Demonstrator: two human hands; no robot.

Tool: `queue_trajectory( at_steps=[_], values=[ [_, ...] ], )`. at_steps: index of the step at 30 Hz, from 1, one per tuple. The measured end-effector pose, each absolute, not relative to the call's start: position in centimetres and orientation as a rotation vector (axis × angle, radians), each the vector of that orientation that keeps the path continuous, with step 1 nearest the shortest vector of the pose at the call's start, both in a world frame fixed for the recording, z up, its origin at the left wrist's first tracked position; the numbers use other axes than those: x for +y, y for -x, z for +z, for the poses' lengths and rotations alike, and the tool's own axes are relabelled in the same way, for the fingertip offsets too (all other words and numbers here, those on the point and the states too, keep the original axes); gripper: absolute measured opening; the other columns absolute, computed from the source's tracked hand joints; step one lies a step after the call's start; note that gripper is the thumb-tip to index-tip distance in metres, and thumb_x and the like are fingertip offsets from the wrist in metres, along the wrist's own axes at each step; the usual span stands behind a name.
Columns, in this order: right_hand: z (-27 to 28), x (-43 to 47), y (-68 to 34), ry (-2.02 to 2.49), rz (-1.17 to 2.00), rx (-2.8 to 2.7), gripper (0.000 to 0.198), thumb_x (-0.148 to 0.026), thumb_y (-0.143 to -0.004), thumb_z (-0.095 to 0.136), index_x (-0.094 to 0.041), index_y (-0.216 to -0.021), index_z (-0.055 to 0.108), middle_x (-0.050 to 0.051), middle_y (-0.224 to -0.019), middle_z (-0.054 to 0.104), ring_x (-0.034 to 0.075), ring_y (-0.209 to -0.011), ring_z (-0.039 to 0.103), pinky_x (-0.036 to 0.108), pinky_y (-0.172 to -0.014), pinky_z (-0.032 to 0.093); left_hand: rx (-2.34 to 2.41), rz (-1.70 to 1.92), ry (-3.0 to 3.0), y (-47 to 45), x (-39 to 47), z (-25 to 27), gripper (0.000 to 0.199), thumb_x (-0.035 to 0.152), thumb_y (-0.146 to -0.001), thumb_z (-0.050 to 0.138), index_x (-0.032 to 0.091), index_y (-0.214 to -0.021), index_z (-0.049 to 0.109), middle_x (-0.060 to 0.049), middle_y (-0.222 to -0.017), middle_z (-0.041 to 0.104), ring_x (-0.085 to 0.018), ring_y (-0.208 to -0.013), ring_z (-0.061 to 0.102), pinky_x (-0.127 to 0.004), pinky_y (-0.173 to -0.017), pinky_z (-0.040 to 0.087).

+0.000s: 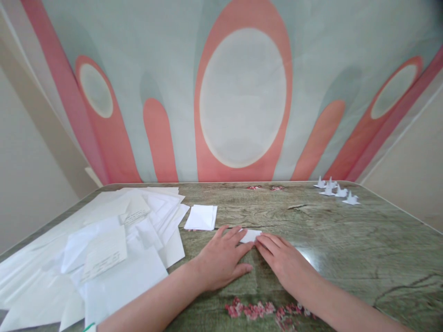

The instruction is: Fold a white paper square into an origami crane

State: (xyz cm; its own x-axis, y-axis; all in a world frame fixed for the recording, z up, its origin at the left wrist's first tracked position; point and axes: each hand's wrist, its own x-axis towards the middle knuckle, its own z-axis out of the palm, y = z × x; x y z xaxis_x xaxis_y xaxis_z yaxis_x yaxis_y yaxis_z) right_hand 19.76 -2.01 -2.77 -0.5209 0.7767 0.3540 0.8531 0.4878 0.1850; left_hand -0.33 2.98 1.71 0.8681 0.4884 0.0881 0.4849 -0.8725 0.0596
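A small piece of folded white paper (250, 236) lies on the table between my two hands. My left hand (224, 258) rests flat with its fingers spread, the fingertips touching the paper's left end. My right hand (282, 256) has its fingers close together and pressed on the paper's right end; its thumb is mostly hidden. Just beyond my left hand is a small stack of square white paper sheets (201, 217).
Loose white sheets (114, 276) overlap in a large heap on the left, some bearing writing. Several white folded paper birds (351, 198) stand at the back right of the wood-patterned table (346, 249). A patterned wall (176, 92) rises behind the table's far edge.
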Motion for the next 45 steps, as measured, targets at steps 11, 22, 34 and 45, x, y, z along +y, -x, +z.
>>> queue_trajectory(
  at_steps=[11, 22, 34, 45],
  values=[
    [-2.6, -1.7, -20.0, 1.381, -0.494, -2.495, 0.024, -0.002, -0.079, 0.048, -0.010, -0.098, 0.060, 0.011, -0.099, 0.059, 0.025, -0.100, 0.052, 0.036, -0.082, 0.049, 1.033, 0.107, -2.970, 1.0, 2.4, 3.2, 0.036, 0.044, -0.085, 0.049, 0.022, -0.112, 0.058, -0.009, -0.124, 0.049, -0.029, -0.126, 0.031, -0.047, -0.103, 0.023],
    [-2.7, -1.2, -21.0, 1.366, -0.207, -2.449, 0.019, -0.003, -0.080, 0.051, -0.014, -0.088, 0.064, 0.009, -0.093, 0.060, 0.024, -0.101, 0.051, 0.037, -0.085, 0.047, 1.126, 0.025, -3.053, 0.3, 1.6, 3.1, 0.043, 0.045, -0.083, 0.050, 0.011, -0.106, 0.062, -0.014, -0.115, 0.056, -0.029, -0.119, 0.039, -0.042, -0.101, 0.026],
    [-3.4, 0.9, -22.4, 1.416, 0.177, -1.988, 0.032, -0.028, -0.083, 0.053, -0.021, -0.114, 0.054, 0.007, -0.108, 0.059, 0.023, -0.101, 0.053, 0.041, -0.089, 0.042, 1.208, -0.036, -3.261, -0.7, 0.0, -0.4, 0.047, 0.046, -0.083, 0.050, 0.009, -0.109, 0.063, -0.015, -0.123, 0.054, -0.029, -0.119, 0.040, -0.041, -0.100, 0.027],
    [-3.6, 0.6, -22.4, 1.443, 0.290, -2.025, 0.039, -0.033, -0.077, 0.061, -0.023, -0.114, 0.052, 0.006, -0.100, 0.058, 0.022, -0.097, 0.052, 0.038, -0.087, 0.042, 1.260, 0.094, -3.102, -1.5, 0.9, 0.7, 0.041, 0.044, -0.084, 0.049, 0.008, -0.092, 0.064, -0.013, -0.090, 0.060, -0.026, -0.089, 0.054, -0.038, -0.078, 0.043]
  ],
)
